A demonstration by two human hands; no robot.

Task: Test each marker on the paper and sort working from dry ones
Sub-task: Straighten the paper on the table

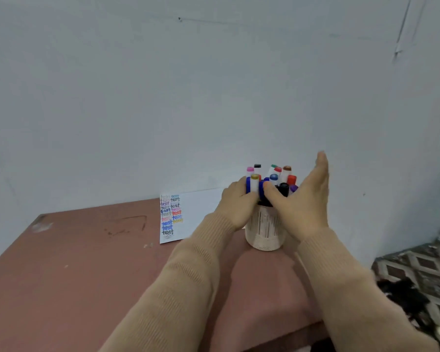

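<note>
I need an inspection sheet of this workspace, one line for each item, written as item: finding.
Surface: reddish-brown table, with stains and scuffs.
Job's things: white cup full of upright capped markers; paper lying flat behind it, with rows of "test" in many colours.
Clutter: nothing seen.
Grippers: left hand against the markers at the cup's rim; right hand beside them, fingers spread, thumb on the blue caps.
Cables: nothing seen.
Surroundings: pale wall; patterned floor at the right.

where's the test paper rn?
Head view: the paper lies flat at the table's far edge by the wall, just left of the marker cup.
</note>
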